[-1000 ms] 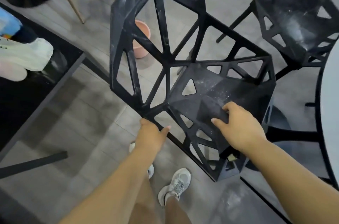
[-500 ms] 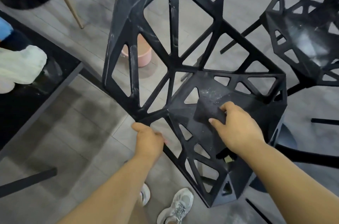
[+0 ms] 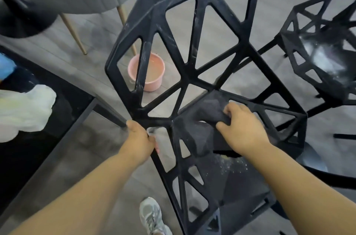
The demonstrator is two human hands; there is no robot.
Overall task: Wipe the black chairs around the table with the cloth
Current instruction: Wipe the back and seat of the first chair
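Note:
A black chair (image 3: 185, 79) of open triangular struts fills the middle of the head view, its back streaked with white dust. My left hand (image 3: 141, 141) grips a strut at the near left edge of the seat. On the seat close to the back, my right hand (image 3: 241, 129) clutches a dark grey cloth (image 3: 207, 113), bunched under the fingers. White specks lie on the seat's near part. A second black chair (image 3: 323, 57) with a dusty seat stands at the right.
A pink bucket (image 3: 147, 73) sits on the grey floor behind the chair back. A black table (image 3: 63, 125) with a white cloth (image 3: 25, 111) lies at the left. A grey upholstered chair on gold legs (image 3: 73, 28) stands at the back left. My shoe (image 3: 152, 215) is below.
My right hand has slid the cloth up the seat toward the chair back and bunched it. The view has come closer to the chair. My left hand keeps its grip.

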